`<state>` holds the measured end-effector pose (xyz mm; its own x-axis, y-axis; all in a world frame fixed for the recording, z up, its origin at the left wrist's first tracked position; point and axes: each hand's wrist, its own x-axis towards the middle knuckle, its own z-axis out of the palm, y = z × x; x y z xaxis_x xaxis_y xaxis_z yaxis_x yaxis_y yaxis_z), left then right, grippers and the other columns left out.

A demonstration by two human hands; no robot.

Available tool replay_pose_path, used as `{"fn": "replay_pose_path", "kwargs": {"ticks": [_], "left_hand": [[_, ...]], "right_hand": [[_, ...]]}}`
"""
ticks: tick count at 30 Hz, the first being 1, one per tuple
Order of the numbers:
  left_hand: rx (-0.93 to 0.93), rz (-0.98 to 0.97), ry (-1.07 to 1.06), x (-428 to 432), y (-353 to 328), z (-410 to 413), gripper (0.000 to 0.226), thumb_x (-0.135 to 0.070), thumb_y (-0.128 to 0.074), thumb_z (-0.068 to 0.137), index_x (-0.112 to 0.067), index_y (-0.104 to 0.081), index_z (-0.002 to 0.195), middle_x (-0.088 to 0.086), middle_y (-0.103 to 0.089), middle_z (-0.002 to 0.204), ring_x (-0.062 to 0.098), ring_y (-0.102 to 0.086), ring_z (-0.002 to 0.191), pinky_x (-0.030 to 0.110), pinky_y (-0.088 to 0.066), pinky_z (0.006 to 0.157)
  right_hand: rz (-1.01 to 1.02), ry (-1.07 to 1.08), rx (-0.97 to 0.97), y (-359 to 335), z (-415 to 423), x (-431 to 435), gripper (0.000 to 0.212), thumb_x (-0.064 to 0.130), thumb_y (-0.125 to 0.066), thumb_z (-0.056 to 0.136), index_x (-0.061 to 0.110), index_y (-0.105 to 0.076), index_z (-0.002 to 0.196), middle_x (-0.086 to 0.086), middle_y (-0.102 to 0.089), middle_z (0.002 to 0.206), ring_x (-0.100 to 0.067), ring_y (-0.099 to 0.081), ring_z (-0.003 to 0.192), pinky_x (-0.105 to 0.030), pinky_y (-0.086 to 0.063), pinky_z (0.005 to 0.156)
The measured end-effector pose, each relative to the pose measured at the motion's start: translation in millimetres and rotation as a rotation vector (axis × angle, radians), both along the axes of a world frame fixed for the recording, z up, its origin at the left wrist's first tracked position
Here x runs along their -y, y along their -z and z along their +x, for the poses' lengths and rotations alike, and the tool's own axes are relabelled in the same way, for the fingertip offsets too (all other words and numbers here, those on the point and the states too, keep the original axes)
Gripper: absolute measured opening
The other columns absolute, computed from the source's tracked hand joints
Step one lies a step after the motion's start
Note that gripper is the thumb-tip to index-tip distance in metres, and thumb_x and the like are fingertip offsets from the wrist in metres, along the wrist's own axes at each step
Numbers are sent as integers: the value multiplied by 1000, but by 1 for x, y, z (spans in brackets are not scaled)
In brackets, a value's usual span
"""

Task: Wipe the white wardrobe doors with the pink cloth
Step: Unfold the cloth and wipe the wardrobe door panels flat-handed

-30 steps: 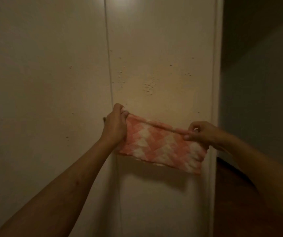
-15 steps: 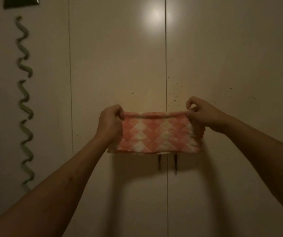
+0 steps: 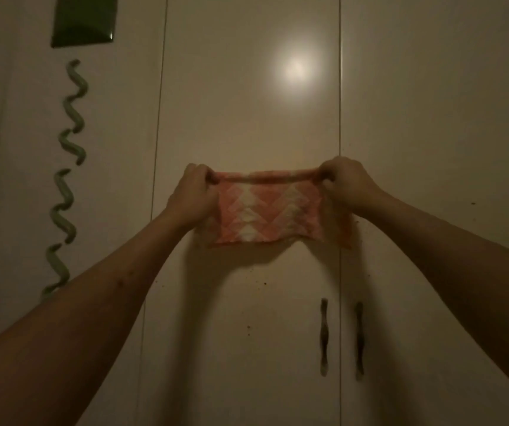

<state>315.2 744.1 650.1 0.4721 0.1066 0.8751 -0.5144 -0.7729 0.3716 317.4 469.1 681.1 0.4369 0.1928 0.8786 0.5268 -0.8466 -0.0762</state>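
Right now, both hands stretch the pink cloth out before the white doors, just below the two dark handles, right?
Not quite. In the head view the left hand and right hand stretch the pink cloth above the dark handles, not below.

My two bare forearms reach forward and upward, coming in from the lower corners and drawing closer toward the wrists. My left hand is curled into a fist with its back toward me, gripping one top corner of the pink cloth. My right hand is level with it and apart from it, with its fingers curled round the opposite top corner and the knuckles up.
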Motion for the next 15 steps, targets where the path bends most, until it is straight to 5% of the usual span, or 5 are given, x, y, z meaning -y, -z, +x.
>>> {"fn": "replay_pose_path", "kwargs": {"ticks": [4, 10, 15], "left_hand": [[96, 46, -59, -11, -29, 24, 27, -6, -54, 84, -5, -56, 110, 14, -47, 119, 28, -53, 101, 37, -46, 88], [287, 154, -232, -25, -57, 55, 27, -2, -53, 83, -4, -51, 110, 10, -40, 119, 30, -55, 92, 40, -51, 77], [305, 53, -218, -19, -57, 62, 26, -14, -56, 85, -20, -34, 97, 16, -51, 112, 36, -58, 89, 44, -52, 69]], "right_hand": [[-39, 54, 122, -29, 16, -13, 25, 6, -53, 93, 6, -71, 110, -11, -60, 98, -31, -57, 95, -27, -36, 76], [-151, 164, 267, -61, 35, -20, 20, 13, -56, 93, 9, -68, 108, -7, -48, 96, -23, -48, 83, -29, -33, 70], [-248, 303, 330, -59, 40, -29, 20, 25, -64, 86, 15, -62, 103, -12, -52, 106, -23, -44, 80, -33, -36, 66]]}}
